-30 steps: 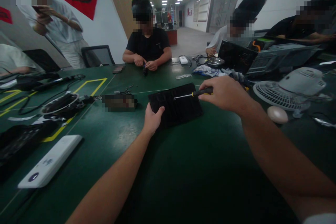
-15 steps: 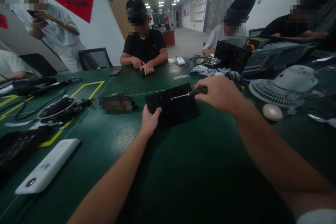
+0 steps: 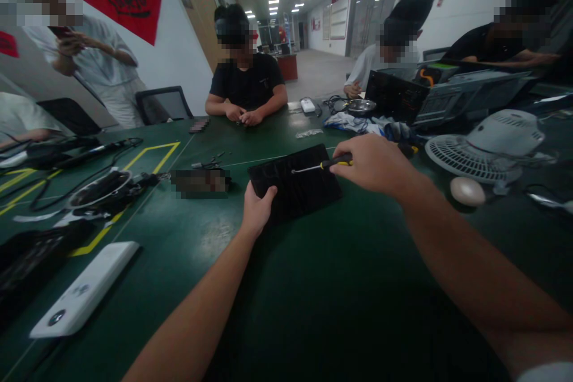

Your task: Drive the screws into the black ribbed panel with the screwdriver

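My left hand (image 3: 258, 209) grips the left edge of a flat black panel (image 3: 304, 191), thumb on top and the other fingers hidden beneath. The panel lies slightly tilted above or on the green table (image 3: 358, 274); I cannot tell which. In my right hand (image 3: 373, 164) is a screwdriver (image 3: 336, 161) with a black and yellow handle, pinched between the fingers. Its thin metal shaft points left across the panel, and the tip is at a small light spot near the panel's upper middle, perhaps a screw.
A grey fan (image 3: 487, 146) and a pale rounded object (image 3: 468, 191) lie to the right, near a computer case (image 3: 465, 95). Cables (image 3: 98, 191) and a long white device (image 3: 85, 289) are on the left. A person in black (image 3: 246, 83) sits across the table.
The screwdriver handle has turned a little in my right hand, showing more yellow. My left hand and the panel stay almost in place. The view has shifted slightly.
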`<state>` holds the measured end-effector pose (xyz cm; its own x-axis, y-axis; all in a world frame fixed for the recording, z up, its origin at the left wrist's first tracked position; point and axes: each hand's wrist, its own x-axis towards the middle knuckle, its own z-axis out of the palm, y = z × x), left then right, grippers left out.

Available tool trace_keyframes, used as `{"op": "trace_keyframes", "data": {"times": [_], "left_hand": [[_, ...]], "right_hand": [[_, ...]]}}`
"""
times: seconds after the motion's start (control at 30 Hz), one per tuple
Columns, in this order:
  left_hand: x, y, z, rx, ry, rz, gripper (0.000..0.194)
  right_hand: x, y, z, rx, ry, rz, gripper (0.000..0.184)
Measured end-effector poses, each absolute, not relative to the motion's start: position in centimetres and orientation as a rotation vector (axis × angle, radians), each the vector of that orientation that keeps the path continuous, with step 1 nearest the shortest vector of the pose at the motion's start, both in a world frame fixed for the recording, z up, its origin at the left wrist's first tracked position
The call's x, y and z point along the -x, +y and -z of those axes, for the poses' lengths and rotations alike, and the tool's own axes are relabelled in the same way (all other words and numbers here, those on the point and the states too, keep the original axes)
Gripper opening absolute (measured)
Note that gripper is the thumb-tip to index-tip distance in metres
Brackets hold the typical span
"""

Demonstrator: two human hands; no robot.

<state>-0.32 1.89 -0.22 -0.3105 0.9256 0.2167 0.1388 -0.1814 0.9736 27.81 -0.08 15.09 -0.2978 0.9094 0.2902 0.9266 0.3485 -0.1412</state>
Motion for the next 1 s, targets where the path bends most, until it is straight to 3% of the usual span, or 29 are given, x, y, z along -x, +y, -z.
{"op": "trace_keyframes", "data": {"times": [0.23, 0.4, 0.57, 1.0], "left_hand": [[0.6, 2.1, 0.7, -1.288, 1.447, -1.566, 0.042], [0.9, 2.4, 0.9, -1.261, 1.437, -1.577, 0.045], [0.8, 2.3, 0.7, -1.244, 1.443, -1.585, 0.047], [0.8, 2.3, 0.8, -1.298, 1.449, -1.58, 0.042]], "right_hand": [[-27.2, -0.4, -15.0, 1.804, -2.381, 0.039, 0.045], [-27.8, -0.5, -15.3, 1.721, -2.413, -0.09, 0.03], [-29.3, -0.3, -15.9, 1.625, -2.329, 0.026, 0.023], [-27.7, 0.0, -15.1, 1.57, -2.248, 0.145, 0.024]]}}
